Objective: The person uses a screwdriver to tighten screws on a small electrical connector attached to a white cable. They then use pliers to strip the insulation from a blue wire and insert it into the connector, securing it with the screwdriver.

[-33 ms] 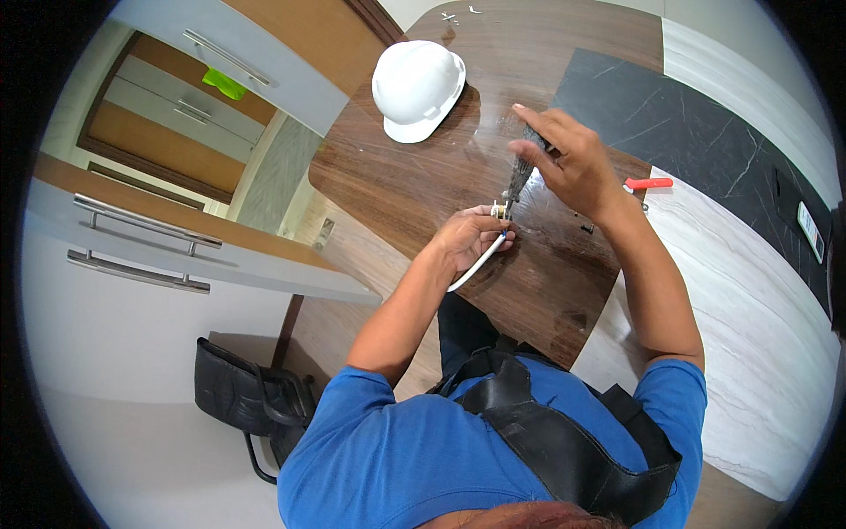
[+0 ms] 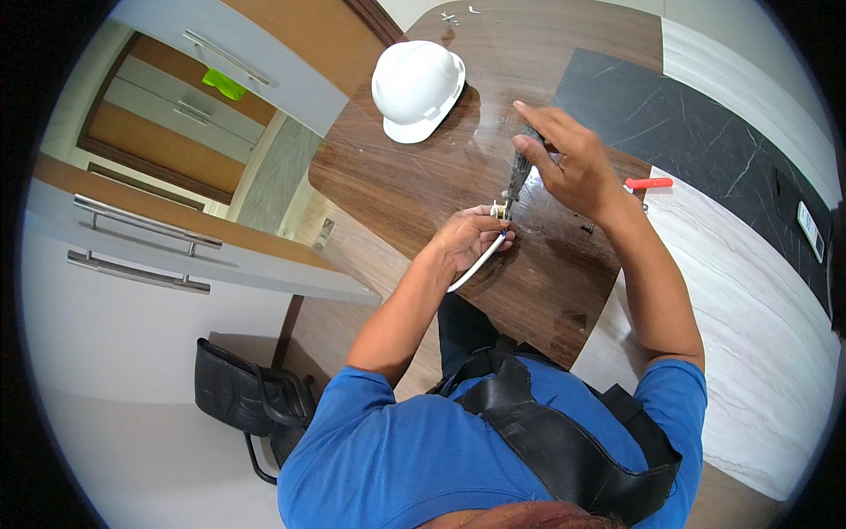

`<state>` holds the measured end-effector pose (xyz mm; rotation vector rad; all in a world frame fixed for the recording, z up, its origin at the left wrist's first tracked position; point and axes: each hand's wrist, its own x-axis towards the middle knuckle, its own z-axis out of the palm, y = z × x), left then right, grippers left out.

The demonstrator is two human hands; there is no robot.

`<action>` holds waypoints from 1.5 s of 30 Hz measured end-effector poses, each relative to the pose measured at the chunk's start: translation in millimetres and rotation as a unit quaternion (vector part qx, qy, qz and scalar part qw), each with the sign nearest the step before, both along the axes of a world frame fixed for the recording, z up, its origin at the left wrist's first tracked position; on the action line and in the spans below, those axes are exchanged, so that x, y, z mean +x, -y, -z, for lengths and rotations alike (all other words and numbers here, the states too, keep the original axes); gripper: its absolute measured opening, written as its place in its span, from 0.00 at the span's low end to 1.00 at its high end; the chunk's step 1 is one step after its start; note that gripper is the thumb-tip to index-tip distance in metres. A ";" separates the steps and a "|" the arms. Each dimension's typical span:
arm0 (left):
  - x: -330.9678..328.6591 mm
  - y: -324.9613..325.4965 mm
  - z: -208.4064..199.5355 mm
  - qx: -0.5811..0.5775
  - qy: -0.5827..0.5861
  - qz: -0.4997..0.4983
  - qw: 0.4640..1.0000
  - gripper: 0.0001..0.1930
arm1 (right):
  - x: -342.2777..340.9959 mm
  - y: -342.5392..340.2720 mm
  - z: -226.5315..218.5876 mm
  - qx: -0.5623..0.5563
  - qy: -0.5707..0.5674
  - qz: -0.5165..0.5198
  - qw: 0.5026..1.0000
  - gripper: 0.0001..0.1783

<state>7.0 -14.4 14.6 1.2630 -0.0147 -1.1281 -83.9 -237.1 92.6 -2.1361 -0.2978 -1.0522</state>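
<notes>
Between the fingertips of my left hand (image 2: 465, 242) is a small white and brass-coloured electrical fitting (image 2: 500, 212). A thick white cable (image 2: 477, 267) runs from it down past my fingers. My right hand (image 2: 575, 167) is closed round a screwdriver (image 2: 522, 167) with a dark, worn handle, thumb along its side. The screwdriver tilts down toward me, its tip at the fitting; whether it sits in a screw is too small to tell. Part of the fitting is hidden by my left fingers.
On the brown wooden table (image 2: 352, 150) a white hard hat (image 2: 414, 88) stands farther away. A red-handled tool (image 2: 650, 183) lies to the right, with small dark pieces (image 2: 588, 227) nearby. A phone-like device (image 2: 809, 231) is at far right, a black chair (image 2: 242, 388) at lower left.
My right thumb and fingers have shifted slightly on the screwdriver handle. The left hand and the fitting stay in place.
</notes>
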 end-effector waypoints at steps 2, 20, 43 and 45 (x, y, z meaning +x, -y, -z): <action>-1.8 -0.1 -1.4 0.005 0.007 -0.009 1.000 0.09 | -0.6 -3.3 -2.7 0.031 0.003 -0.038 0.999 0.25; -1.5 -0.3 -1.6 -0.017 -0.011 -0.009 1.000 0.09 | 0.3 -7.5 -3.5 0.024 0.022 -0.057 0.998 0.26; -3.4 -0.6 -1.8 -0.020 0.001 -0.013 1.000 0.08 | -6.2 -5.4 -10.5 -0.021 -0.077 -0.022 0.997 0.28; -3.7 0.7 -2.0 -0.021 0.002 -0.014 1.000 0.08 | 2.2 -7.7 -3.1 -0.017 0.032 -0.032 0.999 0.28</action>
